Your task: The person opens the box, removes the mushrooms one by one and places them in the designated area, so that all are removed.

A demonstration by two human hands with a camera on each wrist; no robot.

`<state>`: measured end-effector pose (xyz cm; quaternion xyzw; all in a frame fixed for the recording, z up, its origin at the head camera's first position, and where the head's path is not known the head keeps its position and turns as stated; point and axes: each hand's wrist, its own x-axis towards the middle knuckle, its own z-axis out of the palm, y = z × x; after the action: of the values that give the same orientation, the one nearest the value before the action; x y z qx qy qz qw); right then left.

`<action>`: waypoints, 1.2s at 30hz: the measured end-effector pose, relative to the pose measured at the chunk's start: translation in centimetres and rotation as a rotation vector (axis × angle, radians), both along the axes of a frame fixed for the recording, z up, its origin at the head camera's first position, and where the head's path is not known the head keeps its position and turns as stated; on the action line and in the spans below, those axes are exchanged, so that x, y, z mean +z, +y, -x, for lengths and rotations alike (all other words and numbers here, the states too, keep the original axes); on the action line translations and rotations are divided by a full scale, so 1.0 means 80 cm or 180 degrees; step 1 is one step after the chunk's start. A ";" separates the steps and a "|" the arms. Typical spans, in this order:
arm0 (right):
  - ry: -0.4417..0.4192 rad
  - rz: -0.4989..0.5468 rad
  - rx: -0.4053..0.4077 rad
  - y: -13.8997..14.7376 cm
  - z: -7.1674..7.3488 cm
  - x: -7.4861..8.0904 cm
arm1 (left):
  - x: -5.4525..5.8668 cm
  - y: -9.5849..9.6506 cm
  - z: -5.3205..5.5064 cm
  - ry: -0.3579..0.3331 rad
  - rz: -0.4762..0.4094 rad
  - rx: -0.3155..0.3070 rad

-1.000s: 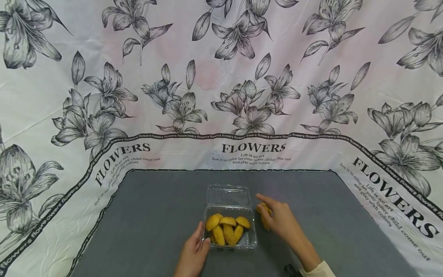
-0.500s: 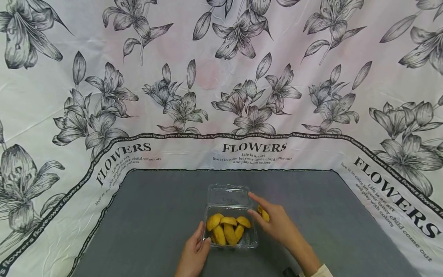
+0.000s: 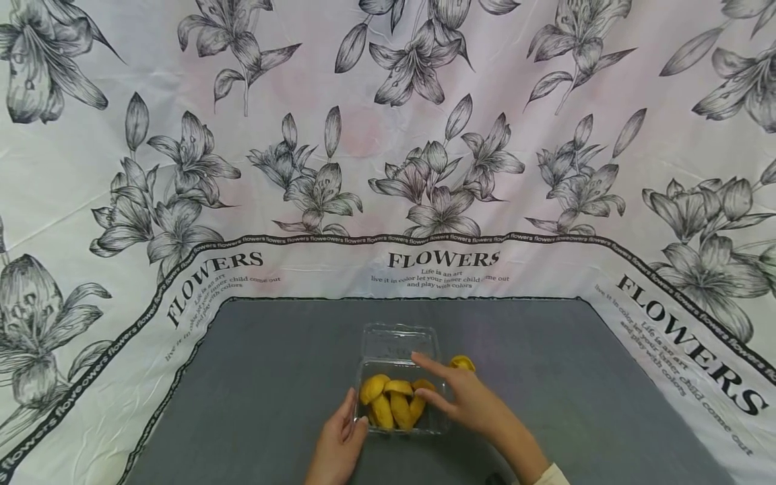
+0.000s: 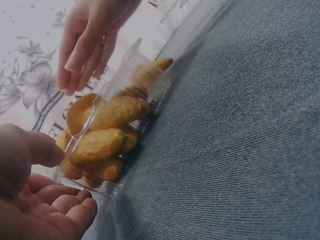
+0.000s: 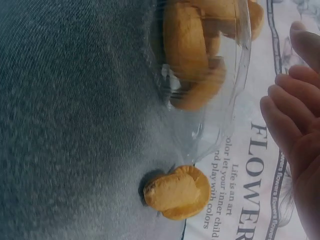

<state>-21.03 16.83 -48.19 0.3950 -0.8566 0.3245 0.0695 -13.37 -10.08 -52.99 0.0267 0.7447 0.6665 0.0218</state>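
Note:
A clear plastic clamshell box (image 3: 438, 423) lies with its lid (image 3: 394, 340) folded back, and several yellow mushrooms (image 3: 400, 404) are inside. My left hand (image 3: 341, 438) holds the box at its left side; in the left wrist view, the thumb (image 4: 46, 149) is at the rim and the fingers curl by the near corner. Over the right part of the box hovers my right hand (image 3: 475, 401), fingers extended and holding nothing, partly covering the rightmost mushroom in the head view. One loose mushroom (image 5: 177, 192) lies on the table just right of the box.
The grey table (image 3: 273, 377) spreads around the box. Behind it and along both sides hangs a white cloth (image 3: 321, 269) printed with flowers and lettering. A dark object (image 3: 496, 479) shows at the bottom edge beside the right sleeve (image 3: 553, 475).
My right hand has moved left, from beside the loose mushroom to above the box, leaving that mushroom on the table. The left hand and the box have stayed in place.

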 end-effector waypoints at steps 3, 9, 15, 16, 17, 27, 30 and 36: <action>-0.0046 0.0054 0.0131 -0.003 0.001 -0.002 | -0.001 0.001 0.001 -0.0032 0.0027 0.0009; -0.0147 0.0066 0.0303 -0.009 0.001 -0.004 | 0.003 0.003 0.002 -0.0076 0.0013 0.0038; -0.0024 -0.0019 0.0342 -0.015 0.002 -0.004 | 0.004 0.003 0.003 -0.0135 -0.0004 0.0046; 0.0006 -0.0026 0.0347 -0.016 0.003 -0.005 | 0.004 0.003 0.003 -0.0140 0.0004 0.0053; 0.0016 -0.0027 0.0349 -0.017 0.003 -0.006 | 0.004 0.003 0.003 -0.0137 0.0012 0.0055; -0.0163 -0.0140 0.0329 -0.024 0.003 -0.011 | 0.004 0.001 -0.001 -0.0068 0.0034 0.0062; -0.0207 -0.0174 0.0309 -0.027 0.003 -0.011 | 0.003 0.000 -0.001 -0.0042 0.0026 0.0069; -0.0309 -0.0203 0.0334 -0.032 0.003 -0.011 | 0.002 0.000 0.001 -0.0053 0.0001 0.0059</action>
<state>-21.27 14.27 -49.06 0.4252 -0.8470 0.3190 -0.0019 -13.42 -10.07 -52.85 0.0142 0.7448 0.6668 0.0218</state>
